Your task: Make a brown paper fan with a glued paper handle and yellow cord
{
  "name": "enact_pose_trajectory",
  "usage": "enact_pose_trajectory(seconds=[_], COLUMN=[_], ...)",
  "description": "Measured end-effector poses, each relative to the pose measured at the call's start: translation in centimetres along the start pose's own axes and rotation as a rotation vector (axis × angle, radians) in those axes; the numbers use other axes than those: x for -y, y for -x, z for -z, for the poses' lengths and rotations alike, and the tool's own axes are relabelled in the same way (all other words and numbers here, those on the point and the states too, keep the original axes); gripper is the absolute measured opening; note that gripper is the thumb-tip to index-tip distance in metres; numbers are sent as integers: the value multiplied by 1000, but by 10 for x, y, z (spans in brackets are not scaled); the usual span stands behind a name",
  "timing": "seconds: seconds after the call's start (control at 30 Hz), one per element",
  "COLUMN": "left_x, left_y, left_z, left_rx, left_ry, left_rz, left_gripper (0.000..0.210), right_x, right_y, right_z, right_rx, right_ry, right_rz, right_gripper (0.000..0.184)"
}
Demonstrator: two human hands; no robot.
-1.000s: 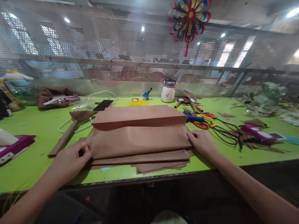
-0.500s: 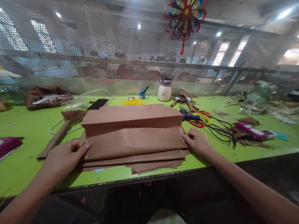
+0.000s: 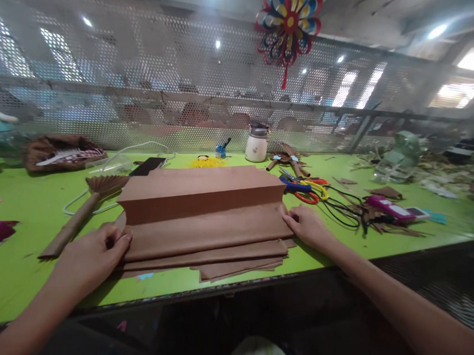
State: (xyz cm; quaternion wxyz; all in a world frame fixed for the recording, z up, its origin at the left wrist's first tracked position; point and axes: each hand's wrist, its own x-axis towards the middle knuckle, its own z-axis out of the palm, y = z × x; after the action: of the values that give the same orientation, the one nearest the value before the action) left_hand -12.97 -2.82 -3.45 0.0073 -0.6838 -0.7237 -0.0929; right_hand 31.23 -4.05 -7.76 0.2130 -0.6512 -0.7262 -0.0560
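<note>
A wide sheet of brown paper (image 3: 203, 224) lies folded in front of me, its far part raised in a crease above the near part. At its left end my left hand (image 3: 94, 252) pinches the paper edge between thumb and fingers. My right hand (image 3: 304, 226) grips the opposite end the same way. More brown paper sheets (image 3: 240, 269) lie stacked beneath, sticking out toward the table's front edge. A rolled brown paper piece with a pleated fan top (image 3: 75, 223) rests just beyond my left hand.
Scissors with coloured handles (image 3: 310, 191) and black cords (image 3: 340, 212) lie right of the paper. A white bottle (image 3: 256, 145), a small blue jar (image 3: 221, 151) and a dark phone (image 3: 149, 166) stand or lie behind. A purple device (image 3: 390, 208) sits among scraps. The green table (image 3: 320, 261) ends close to me.
The view has shifted slightly, so most things appear a little further left. Both hands keep their hold at the paper's ends, and the crease between its near and far parts looks deeper.
</note>
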Motion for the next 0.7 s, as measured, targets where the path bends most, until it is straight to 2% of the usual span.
enact_pose_trajectory(seconds=[0.23, 0.43, 0.53, 0.7], left_x=[-7, 16, 24, 14], left_y=[-1, -16, -22, -16], left_z=[1, -19, -27, -17], left_rx=[41, -20, -12, 16], left_ry=[-75, -16, -9, -28], left_rz=[-50, -74, -86, -57], left_gripper=[33, 36, 35, 35], right_x=[5, 10, 11, 8], right_y=[-3, -3, -3, -4], right_z=[2, 6, 7, 4], right_rx=[12, 0, -9, -24], right_ry=[27, 16, -10, -46], right_rz=[-13, -46, -71, -107], right_gripper=[27, 25, 27, 27])
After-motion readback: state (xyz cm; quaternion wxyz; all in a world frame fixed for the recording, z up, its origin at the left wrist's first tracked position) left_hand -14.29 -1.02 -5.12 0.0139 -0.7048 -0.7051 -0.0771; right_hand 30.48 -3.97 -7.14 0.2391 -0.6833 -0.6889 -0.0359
